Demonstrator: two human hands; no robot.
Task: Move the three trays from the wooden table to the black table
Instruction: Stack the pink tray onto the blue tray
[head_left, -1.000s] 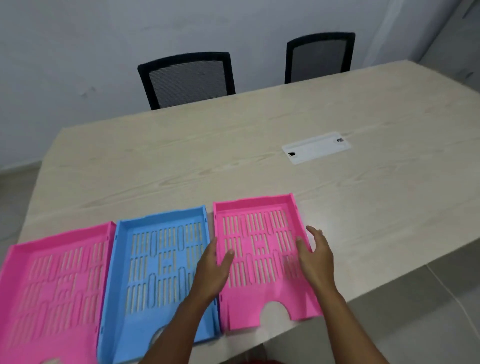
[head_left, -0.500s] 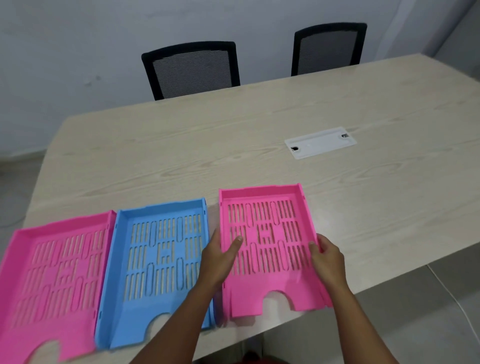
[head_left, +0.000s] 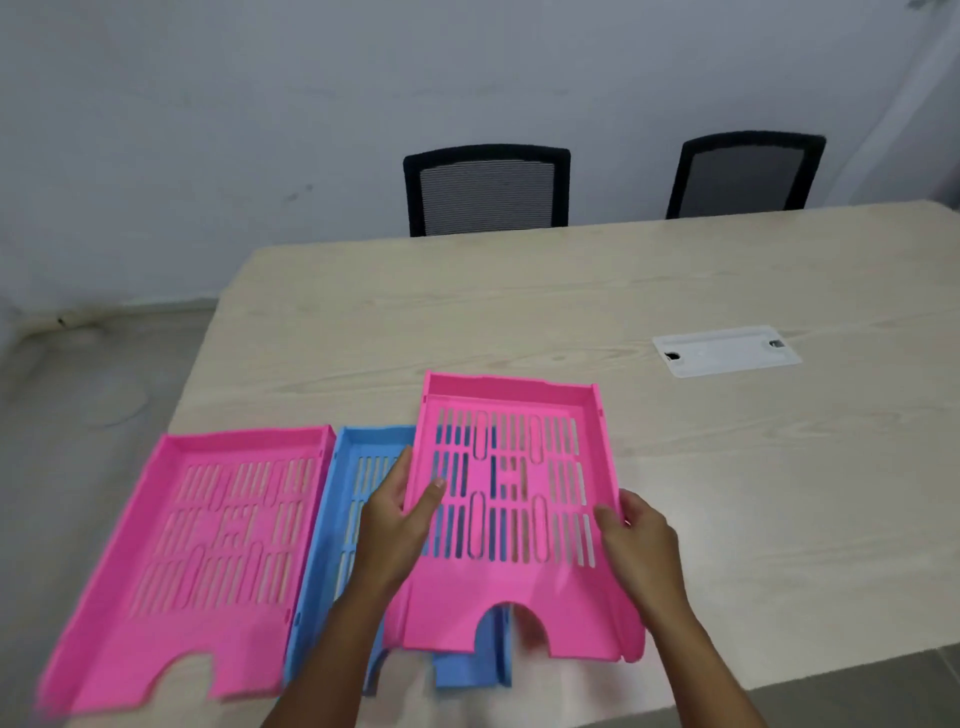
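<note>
Both my hands hold a pink slotted tray (head_left: 524, 587) lifted off the wooden table (head_left: 519, 322). My left hand (head_left: 395, 525) grips its left edge, thumb on top. On the right edge sits my right hand (head_left: 636, 540). The raised tray overlaps the right part of a blue tray (head_left: 358, 499) that lies flat on the table. A second pink tray (head_left: 208, 551) lies flat at the left, beside the blue one, its front hanging over the table's near edge. No black table is in view.
Two black mesh chairs (head_left: 488, 189) (head_left: 745, 174) stand behind the table's far edge against a pale wall. A white cable cover plate (head_left: 727, 351) sits flush in the tabletop to the right. Grey floor (head_left: 78, 415) shows to the left.
The right pink tray has come up off the table in both hands and shifted left over the blue tray. The camera view has swung so the table sits further right.
</note>
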